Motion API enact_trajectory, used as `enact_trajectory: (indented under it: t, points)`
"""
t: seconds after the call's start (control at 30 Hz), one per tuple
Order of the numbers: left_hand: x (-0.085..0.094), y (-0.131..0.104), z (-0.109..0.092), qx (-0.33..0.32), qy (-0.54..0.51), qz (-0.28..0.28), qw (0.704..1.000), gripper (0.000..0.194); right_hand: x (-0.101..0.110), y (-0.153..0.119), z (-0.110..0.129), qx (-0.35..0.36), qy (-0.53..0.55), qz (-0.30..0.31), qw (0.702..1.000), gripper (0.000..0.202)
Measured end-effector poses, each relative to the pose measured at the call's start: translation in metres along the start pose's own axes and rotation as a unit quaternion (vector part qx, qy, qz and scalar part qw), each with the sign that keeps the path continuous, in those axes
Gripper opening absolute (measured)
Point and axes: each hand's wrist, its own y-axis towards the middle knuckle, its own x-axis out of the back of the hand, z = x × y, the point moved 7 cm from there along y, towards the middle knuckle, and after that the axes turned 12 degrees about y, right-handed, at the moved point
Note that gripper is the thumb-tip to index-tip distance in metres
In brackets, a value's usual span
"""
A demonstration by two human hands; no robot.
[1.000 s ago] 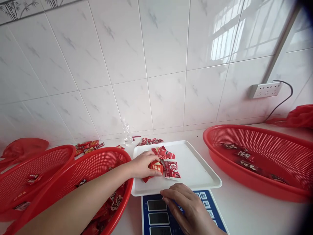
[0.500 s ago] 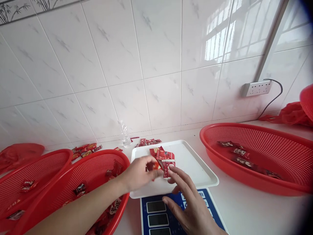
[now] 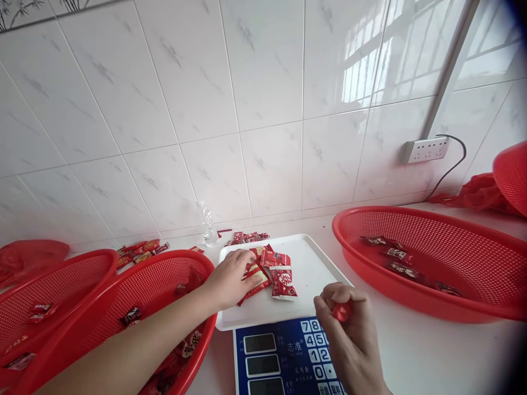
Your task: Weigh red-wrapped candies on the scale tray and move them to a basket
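Observation:
My left hand [image 3: 231,281] reaches over the white tray [image 3: 317,274]. Its thumb and fingers close on the left edge of a red and yellow snack packet [image 3: 257,281]. Beside that packet lie a red packet with a white round print [image 3: 284,282] and another red packet [image 3: 275,258], apart from my fingers. My right hand [image 3: 354,334] is closed in front of the tray's right corner. A small red-wrapped candy [image 3: 341,311] shows between its curled fingers. Below the tray is a blue scale panel [image 3: 267,345], its keys partly hidden by my right hand.
Red mesh baskets [image 3: 208,269] with wrapped snacks stand at left, and another red basket [image 3: 349,247] at right. A clear plastic bottle [image 3: 208,227] and several loose red packets [image 3: 247,237] lie near the tiled wall. A power strip [image 3: 426,150] hangs at right.
My right hand has drawn back to the right, away from the packets, and now holds the red-wrapped candy. My left hand has shifted slightly left onto the red and yellow packet.

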Motion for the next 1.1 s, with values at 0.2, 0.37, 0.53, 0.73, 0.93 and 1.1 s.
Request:
enact_trajectory:
  t: [0.2, 0.37, 0.53, 0.73, 0.93, 1.1]
  points:
    - [-0.022, 0.010, 0.034, 0.056, 0.032, 0.079, 0.995, 0.035, 0.000, 0.001, -0.001, -0.025, 0.043, 0.018, 0.999, 0.019]
    - [-0.022, 0.006, 0.022, 0.055, 0.018, 0.058, 0.997, 0.036, 0.000, -0.006, -0.005, -0.018, 0.027, 0.038, 0.999, 0.016]
    - [-0.032, -0.003, 0.003, -0.011, 0.037, 0.102, 0.994, 0.060, -0.006, -0.009, 0.003, 0.034, -0.012, 0.083, 0.996, 0.009]
    - [-0.024, -0.001, 0.000, -0.026, -0.028, 0.037, 0.999, 0.049, -0.016, -0.009, 0.014, 0.080, -0.067, 0.128, 0.986, 0.009]
    - [0.026, -0.011, 0.006, -0.013, -0.062, -0.105, 0.992, 0.036, -0.010, -0.013, 0.005, 0.075, -0.107, 0.139, 0.982, 0.011]
    - [0.115, -0.046, 0.073, 0.081, 0.022, -0.264, 0.961, 0.028, -0.004, -0.015, -0.005, 0.061, -0.160, 0.133, 0.976, 0.015]
